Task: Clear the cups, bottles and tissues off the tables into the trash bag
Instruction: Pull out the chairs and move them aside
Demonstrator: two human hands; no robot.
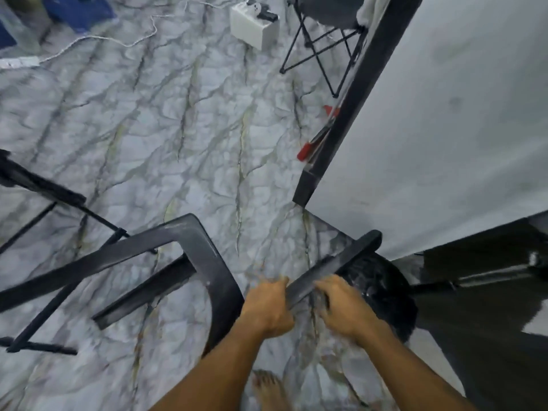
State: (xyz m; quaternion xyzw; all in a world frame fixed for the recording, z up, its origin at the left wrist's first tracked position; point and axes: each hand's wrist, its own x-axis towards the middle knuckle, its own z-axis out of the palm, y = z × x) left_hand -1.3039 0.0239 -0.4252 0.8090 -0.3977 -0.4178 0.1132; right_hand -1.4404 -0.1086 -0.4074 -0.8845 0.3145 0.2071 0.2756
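Marble floor (178, 143); left hand (267, 307) and right hand (344, 310), slightly apart, each clench blurred clear plastic (308, 304).

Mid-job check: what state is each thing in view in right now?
Left hand: curled, gripping the bag's edge.
Right hand: curled, gripping the opposite edge.
Bag: clear film held between both hands; blurred, contents cannot be told.
Table: upright, corner near the hands.
Black chair: on the floor, left of the hands.
Folding chair: unfolded.
Red tool: lying on the floor, partly hidden by the table edge.
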